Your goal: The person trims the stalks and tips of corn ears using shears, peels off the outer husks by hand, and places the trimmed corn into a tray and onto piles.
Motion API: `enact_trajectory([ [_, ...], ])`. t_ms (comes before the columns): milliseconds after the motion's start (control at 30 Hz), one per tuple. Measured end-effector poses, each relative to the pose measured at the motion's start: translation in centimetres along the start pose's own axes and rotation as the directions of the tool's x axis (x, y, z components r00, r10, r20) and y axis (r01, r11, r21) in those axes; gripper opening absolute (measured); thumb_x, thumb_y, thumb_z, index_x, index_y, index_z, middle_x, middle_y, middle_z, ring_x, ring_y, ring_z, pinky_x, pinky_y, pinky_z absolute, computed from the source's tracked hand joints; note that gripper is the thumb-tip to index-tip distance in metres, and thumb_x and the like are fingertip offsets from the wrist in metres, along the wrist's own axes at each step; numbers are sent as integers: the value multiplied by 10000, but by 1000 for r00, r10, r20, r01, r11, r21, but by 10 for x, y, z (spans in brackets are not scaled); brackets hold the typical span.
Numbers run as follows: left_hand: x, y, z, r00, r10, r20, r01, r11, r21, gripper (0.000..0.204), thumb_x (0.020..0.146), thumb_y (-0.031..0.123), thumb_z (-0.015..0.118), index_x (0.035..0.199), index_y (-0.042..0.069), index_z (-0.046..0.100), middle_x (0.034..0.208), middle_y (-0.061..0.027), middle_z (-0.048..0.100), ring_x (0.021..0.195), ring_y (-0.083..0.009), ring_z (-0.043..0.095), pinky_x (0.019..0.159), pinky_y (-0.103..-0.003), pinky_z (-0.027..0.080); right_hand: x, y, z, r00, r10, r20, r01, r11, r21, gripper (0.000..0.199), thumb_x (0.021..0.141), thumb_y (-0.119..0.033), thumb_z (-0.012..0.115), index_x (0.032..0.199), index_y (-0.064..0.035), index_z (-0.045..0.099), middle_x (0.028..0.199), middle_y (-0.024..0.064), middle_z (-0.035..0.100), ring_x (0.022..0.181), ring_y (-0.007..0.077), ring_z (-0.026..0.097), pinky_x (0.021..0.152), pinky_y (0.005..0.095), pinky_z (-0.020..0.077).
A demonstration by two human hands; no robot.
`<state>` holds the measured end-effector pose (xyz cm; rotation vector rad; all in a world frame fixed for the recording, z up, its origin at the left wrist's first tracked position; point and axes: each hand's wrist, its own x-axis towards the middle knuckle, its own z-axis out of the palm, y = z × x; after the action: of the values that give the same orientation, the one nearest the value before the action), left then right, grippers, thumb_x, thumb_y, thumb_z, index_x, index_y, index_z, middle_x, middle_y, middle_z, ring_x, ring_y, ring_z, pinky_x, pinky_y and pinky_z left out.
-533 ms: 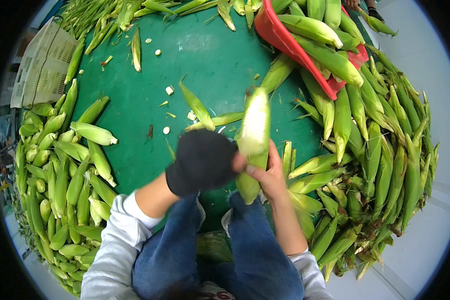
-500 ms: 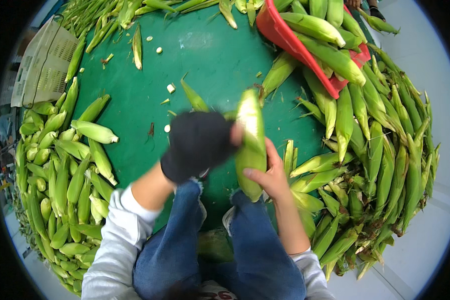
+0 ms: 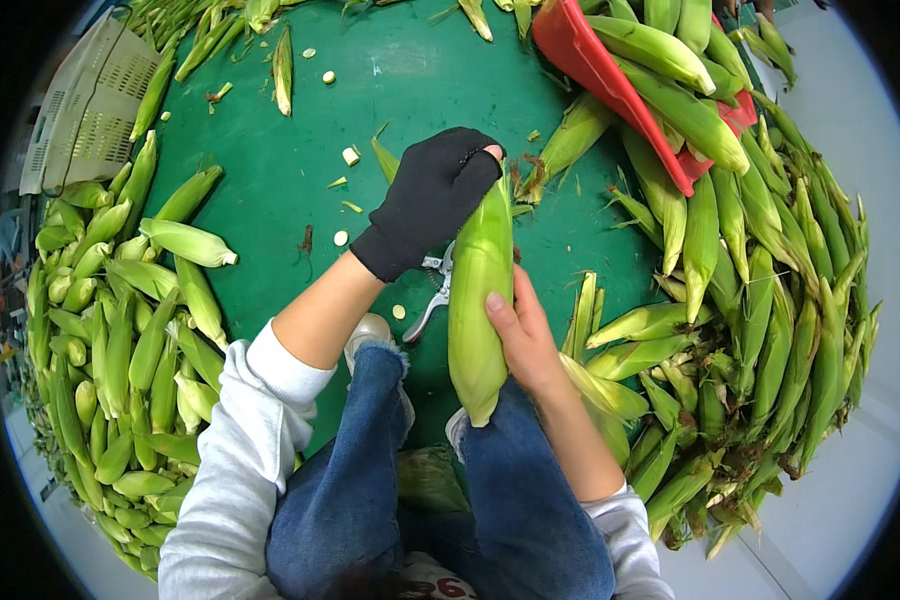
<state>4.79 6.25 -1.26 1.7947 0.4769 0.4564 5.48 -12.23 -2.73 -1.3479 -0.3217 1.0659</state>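
Note:
Between my knees and the green surface (image 3: 300, 190) I hold an ear of corn (image 3: 479, 310), mostly in its green husk, its stem end pointing toward me. My left hand (image 3: 438, 190), in a black glove with a bare fingertip showing, is closed at the far end of the ear. Bare, my right hand (image 3: 523, 332) wraps the ear's right side lower down, thumb on top. Partly covered by the ear and the glove, a pair of pruning shears (image 3: 434, 300) lies on the green surface just left of the ear.
Trimmed husked ears (image 3: 130, 350) are heaped at left, below a pale slotted crate (image 3: 95, 110). At right, a red basket (image 3: 610, 85) spills corn over a large pile of untrimmed ears (image 3: 750, 330). Cut stem pieces (image 3: 351, 156) are scattered ahead. Another person's hand shows at top right.
My gloved left hand has moved up and right to the ear's far end. The ear has come nearer and turned more upright, its husk now covering the pale patch; the shears have come into sight.

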Motion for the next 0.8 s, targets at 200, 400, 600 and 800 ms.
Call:
enact_trajectory([
  [200, -3, 4, -3, 959, 221, -177, -189, 966, 178, 207, 857, 147, 508, 958, -14, 592, 884, -112, 600, 805, -160, 561, 725, -275, 444, -3, -4, -2, 997, 63, 40, -70, 975, 210, 534, 866, -267, 559, 1280, -18, 334, 1121, 73, 516, 974, 150, 524, 850, 275, 422],
  [400, -68, 46, -3, 934, 326, -149, -328, 945, 8, 159, 873, 103, 471, 916, -8, 576, 863, -133, 608, 769, -241, 612, 684, -293, 469, -13, -16, 0, 993, 121, -8, -93, 799, 594, 521, 871, -394, 510, 1212, -15, 402, 1102, 82, 541, 956, 169, 552, 820, 304, 464],
  [600, -86, 61, -5, 996, -13, -91, -37, 853, -521, 227, 909, 159, 438, 816, -6, 563, 719, -54, 575, 636, -116, 540, 593, -247, 424, -34, -15, 13, 1000, -14, -4, 14, 843, 538, 777, 777, -489, 597, 1305, -14, 284, 1219, 110, 471, 1088, 197, 486, 904, 332, 410],
  [800, -95, 70, 7, 963, -232, 137, 268, 773, -576, 223, 904, 183, 464, 751, 21, 483, 655, -26, 500, 608, -92, 462, 592, -238, 390, -37, -20, 11, 981, -109, -160, 134, 978, 157, 606, 766, -354, 625, 1196, -2, 384, 1053, 121, 546, 945, 181, 532, 838, 313, 432],
])
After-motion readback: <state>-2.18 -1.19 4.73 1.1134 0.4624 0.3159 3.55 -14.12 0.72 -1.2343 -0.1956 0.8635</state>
